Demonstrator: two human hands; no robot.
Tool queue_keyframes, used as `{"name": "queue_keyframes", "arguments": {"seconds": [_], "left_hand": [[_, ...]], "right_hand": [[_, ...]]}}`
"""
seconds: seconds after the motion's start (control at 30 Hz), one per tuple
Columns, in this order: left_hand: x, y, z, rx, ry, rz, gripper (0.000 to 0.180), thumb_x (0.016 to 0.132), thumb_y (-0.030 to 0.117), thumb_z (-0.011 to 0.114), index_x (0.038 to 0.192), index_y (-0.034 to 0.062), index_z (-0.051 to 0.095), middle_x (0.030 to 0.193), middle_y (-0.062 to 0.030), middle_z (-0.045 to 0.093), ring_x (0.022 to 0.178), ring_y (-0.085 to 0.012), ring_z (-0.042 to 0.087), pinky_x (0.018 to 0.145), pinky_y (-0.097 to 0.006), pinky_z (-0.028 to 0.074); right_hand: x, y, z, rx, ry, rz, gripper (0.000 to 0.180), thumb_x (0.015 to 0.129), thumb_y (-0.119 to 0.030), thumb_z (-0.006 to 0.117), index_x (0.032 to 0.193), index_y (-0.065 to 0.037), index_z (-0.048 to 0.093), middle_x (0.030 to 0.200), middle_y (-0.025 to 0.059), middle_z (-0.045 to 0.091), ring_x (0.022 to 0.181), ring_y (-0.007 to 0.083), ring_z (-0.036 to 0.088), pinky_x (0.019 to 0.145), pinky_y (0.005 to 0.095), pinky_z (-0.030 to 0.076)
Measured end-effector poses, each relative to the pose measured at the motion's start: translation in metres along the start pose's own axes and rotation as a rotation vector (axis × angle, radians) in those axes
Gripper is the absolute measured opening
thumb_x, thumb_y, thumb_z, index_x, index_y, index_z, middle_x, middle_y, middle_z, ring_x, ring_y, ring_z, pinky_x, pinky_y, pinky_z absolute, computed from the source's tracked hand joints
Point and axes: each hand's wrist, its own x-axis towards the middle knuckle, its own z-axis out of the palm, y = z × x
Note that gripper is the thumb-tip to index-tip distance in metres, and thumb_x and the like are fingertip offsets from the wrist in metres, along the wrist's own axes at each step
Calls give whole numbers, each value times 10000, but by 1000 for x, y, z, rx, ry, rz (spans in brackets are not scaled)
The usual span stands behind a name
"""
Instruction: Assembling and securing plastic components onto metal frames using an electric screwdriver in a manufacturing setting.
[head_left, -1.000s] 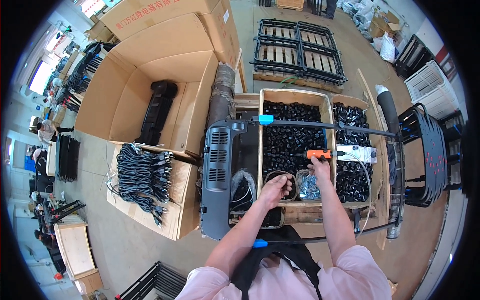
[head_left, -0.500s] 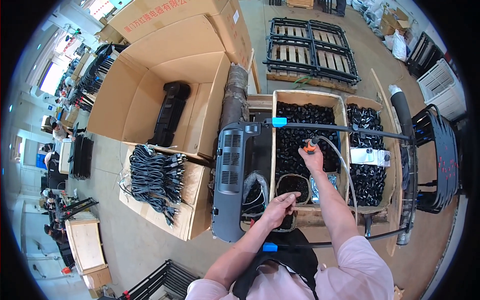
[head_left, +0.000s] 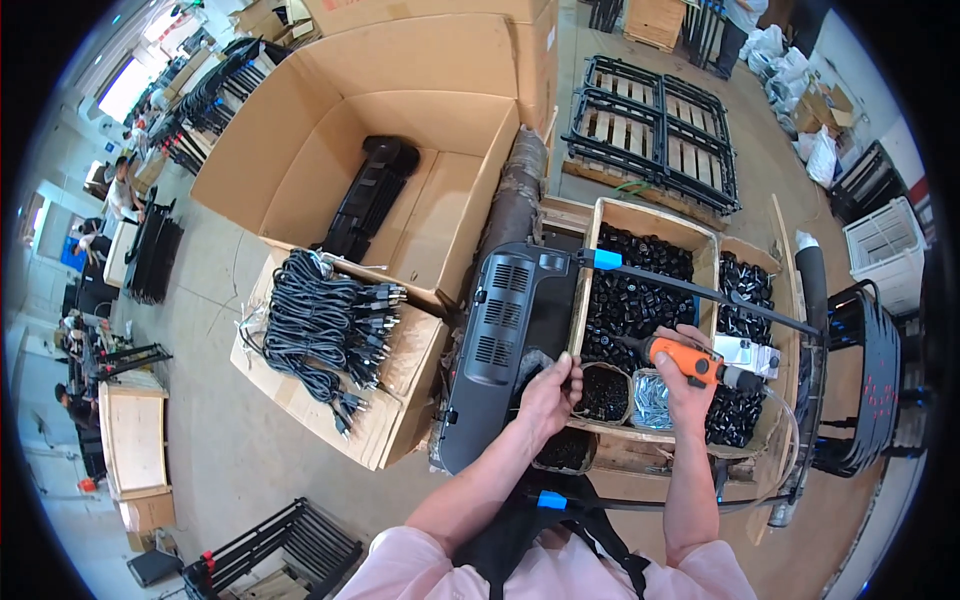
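**Clerk:** Head view, nearest items first. What do the hands hold?

**Checker:** Two hands. Left hand [head_left: 548, 392] rests curled on the edge of one dark grey vented panel [head_left: 508, 345]; a firm grip I cannot tell. Right hand [head_left: 686, 385] is closed around one orange power screwdriver [head_left: 684, 360], tip aimed left over the small tubs.

**Clerk:** Small containers?

**Checker:** Two round tubs just below the tool: one of black parts [head_left: 606, 392], one of silvery screws [head_left: 651, 399]. A third dish of dark parts [head_left: 565, 452] sits nearer the body.

**Clerk:** Larger containers?

**Checker:** Two wooden crates side by side, the left crate [head_left: 640, 290] and the right crate [head_left: 745, 300], both filled with black moulded pieces. One black bar with a blue end [head_left: 690, 288] lies across them.

**Clerk:** To the left?

**Checker:** One low carton of bundled black cables [head_left: 325, 335]; beyond it one big open cardboard box [head_left: 390, 130] holding one long black part [head_left: 368, 195].

**Clerk:** Room?

**Checker:** Concrete floor [head_left: 200, 440]; black frames on a pallet [head_left: 655, 130] far off.
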Motion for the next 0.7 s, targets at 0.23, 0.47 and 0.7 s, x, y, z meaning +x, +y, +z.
{"name": "queue_keyframes", "arguments": {"seconds": [0.23,0.47,0.7], "left_hand": [[8,56,1,-353,-167,68,265,1077,386,626,1076,121,646,787,34,588,685,-105,543,585,-240,428],[2,89,-15,-400,-160,96,260,1082,378,619,1093,120,657,804,27,596,696,-110,549,610,-246,446],[2,111,-10,-582,-143,87,274,1068,391,641,1101,121,671,789,34,571,690,-122,530,633,-256,450]], "right_hand": [[-17,-32,94,116,-282,-78,528,884,-19,795,1347,-6,542,1278,202,707,1198,259,683,1082,405,532],[-15,-32,137,86,-304,-54,538,882,-24,801,1353,-10,541,1284,200,703,1191,251,681,1079,407,528],[-1,-40,173,23,-302,-25,554,863,-26,822,1347,-6,553,1280,203,714,1179,247,684,1077,400,529]]}}
